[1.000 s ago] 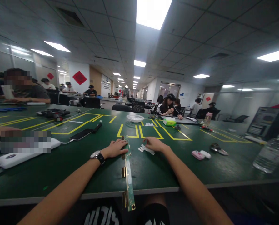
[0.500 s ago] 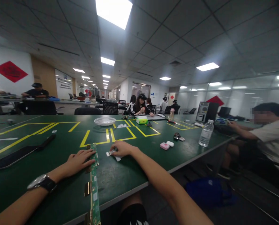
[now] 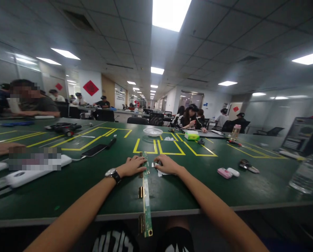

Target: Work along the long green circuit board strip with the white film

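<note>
A long narrow green circuit board strip with brass tabs lies on the green table, running from my hands past the near edge. My left hand, with a watch on its wrist, rests flat on the strip's far end, fingers stretched out. My right hand is just right of the strip, its fingers pinched on a small white piece above some white scraps.
A phone and a white device lie to the left, a clear dish and green box farther back. Pink and white cases, keys and a water bottle sit at right. Other people sit around.
My head swung right and came back to the left. My right hand has moved closer to the strip with a small white piece pinched in its fingers. The left hand stays on the strip.
</note>
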Motion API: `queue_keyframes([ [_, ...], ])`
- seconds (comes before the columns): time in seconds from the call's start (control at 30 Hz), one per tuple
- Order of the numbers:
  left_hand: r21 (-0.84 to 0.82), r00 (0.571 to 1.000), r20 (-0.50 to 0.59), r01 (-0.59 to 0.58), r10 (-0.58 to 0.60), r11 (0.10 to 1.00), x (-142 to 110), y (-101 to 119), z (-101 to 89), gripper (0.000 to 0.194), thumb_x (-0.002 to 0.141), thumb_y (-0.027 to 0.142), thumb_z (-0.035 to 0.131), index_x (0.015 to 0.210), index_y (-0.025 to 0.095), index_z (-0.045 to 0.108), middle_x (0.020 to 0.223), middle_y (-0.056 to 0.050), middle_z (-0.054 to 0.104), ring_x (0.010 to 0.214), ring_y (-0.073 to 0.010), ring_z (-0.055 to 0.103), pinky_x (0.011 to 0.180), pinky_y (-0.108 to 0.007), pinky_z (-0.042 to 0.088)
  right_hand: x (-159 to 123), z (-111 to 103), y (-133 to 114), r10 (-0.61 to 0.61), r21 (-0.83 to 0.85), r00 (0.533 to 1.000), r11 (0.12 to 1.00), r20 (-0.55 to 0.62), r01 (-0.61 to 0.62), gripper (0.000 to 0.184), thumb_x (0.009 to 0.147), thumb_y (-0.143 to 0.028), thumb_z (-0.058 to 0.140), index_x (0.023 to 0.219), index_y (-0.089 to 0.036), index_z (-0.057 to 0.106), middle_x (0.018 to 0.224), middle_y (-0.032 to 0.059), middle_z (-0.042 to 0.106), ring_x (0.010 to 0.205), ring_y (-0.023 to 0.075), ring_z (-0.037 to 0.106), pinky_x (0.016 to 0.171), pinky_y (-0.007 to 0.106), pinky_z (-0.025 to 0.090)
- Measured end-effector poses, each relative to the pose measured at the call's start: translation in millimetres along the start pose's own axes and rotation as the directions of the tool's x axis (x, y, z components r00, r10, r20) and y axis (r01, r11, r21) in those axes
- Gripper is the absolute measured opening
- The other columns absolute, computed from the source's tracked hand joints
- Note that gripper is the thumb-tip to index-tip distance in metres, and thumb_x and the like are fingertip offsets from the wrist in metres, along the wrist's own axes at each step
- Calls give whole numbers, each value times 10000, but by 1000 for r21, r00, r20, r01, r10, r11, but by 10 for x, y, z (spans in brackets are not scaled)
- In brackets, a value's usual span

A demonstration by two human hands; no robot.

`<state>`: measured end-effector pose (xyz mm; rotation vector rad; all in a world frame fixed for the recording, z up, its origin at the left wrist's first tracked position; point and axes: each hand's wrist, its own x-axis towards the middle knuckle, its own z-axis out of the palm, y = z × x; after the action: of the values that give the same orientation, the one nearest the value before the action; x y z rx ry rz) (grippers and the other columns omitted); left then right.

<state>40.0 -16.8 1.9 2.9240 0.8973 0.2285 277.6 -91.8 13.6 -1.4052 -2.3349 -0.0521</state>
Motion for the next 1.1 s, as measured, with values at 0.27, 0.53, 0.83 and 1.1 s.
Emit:
queue_keyframes([
  [0.27, -13, 1000, 6, -9, 9, 1000, -8, 22, -9, 495, 941, 546, 367, 1379, 315, 385, 1457, -61, 346, 1263, -324, 301, 947, -485, 279, 60, 61, -87, -17, -7, 1000, 1000, -7, 17, 217, 827, -271, 560, 995, -193, 674, 882, 50, 586, 840, 157, 529, 769, 260, 387],
  [0.53, -18, 1000, 15, -2, 2, 1000, -9, 38, -20, 504, 943, 541, 358, 1391, 310, 369, 1468, -54, 330, 1278, -323, 276, 943, -484, 275, 82, 74, -131, -33, -28, 999, 999, -17, 32, 210, 827, -242, 554, 989, -199, 682, 874, 53, 592, 855, 166, 526, 766, 265, 382],
  [0.83, -16, 1000, 30, -1, 2, 1000, -35, 77, -69, 478, 949, 511, 359, 1390, 328, 360, 1477, -43, 316, 1280, -312, 276, 942, -492, 272, 103, 106, -125, -73, 3, 997, 997, -23, 73, 220, 833, -214, 541, 999, -181, 681, 884, 63, 626, 852, 166, 545, 791, 268, 395],
  [1.1, -29, 999, 34, -21, 22, 999, -6, 42, -29, 495, 943, 505, 356, 1405, 327, 337, 1490, -32, 291, 1271, -316, 269, 933, -479, 269, 116, 138, -109, -49, -1, 998, 999, -44, 49, 225, 824, -233, 571, 1015, -168, 671, 873, 69, 642, 823, 171, 557, 762, 271, 405],
])
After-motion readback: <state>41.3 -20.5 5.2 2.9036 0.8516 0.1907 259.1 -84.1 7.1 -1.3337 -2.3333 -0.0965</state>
